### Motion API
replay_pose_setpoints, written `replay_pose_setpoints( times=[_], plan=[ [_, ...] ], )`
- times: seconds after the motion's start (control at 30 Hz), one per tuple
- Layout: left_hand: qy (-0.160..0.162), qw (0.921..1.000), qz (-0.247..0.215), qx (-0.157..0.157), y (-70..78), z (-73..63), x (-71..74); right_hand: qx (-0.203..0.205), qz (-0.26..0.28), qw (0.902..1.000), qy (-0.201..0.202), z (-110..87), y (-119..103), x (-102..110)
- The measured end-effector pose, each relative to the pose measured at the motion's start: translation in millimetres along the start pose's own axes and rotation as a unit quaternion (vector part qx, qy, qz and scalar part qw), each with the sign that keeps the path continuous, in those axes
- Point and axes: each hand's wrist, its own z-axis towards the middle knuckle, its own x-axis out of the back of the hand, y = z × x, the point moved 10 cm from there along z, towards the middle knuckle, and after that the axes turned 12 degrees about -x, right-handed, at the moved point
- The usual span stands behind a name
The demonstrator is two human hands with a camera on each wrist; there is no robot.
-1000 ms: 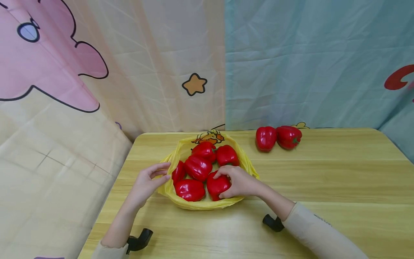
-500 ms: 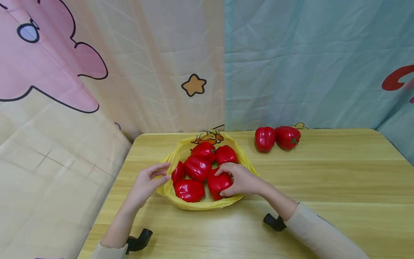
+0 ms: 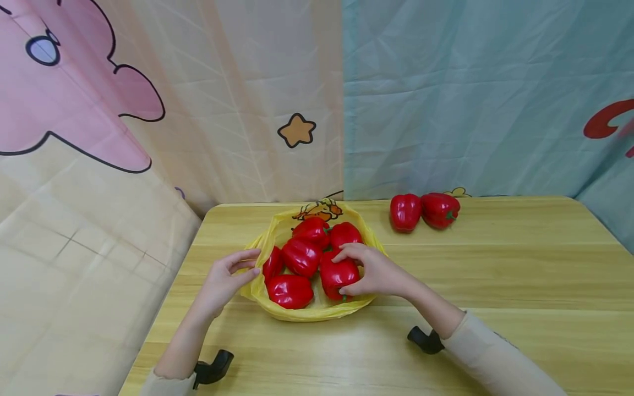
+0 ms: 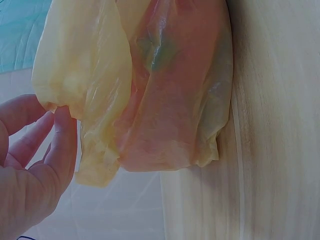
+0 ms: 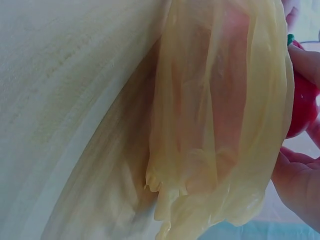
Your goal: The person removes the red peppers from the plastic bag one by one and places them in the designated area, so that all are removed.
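Observation:
A yellow plastic bag stands with its mouth spread wide on the table, several red bell peppers inside it. My left hand pinches the bag's left rim between thumb and fingers; the left wrist view shows the thin film caught at the fingertips. Over the bag's right side, my right hand grips a red bell pepper whose green stem points toward the front edge. In the right wrist view this pepper shows above the bag's rim, partly hidden by the film.
Two more red bell peppers, one upright and one on its side, sit together at the back of the wooden table. A printed curtain hangs right behind the table. Black camera mounts stick out from both wrists.
My right hand has raised the gripped pepper a little, shifting it slightly right and away from the bag's front rim. My left hand keeps its place at the left rim.

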Motion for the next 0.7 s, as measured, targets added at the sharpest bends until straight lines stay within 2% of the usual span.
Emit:
replay_pose_setpoints(
  times=[0.7],
  plan=[
    [0.000, 1.0000, 0.003, 0.005, 0.0, 0.2, -0.2, 0.017, 0.017, 0.9991, 0.036, -9.6, -10, 30]
  ],
)
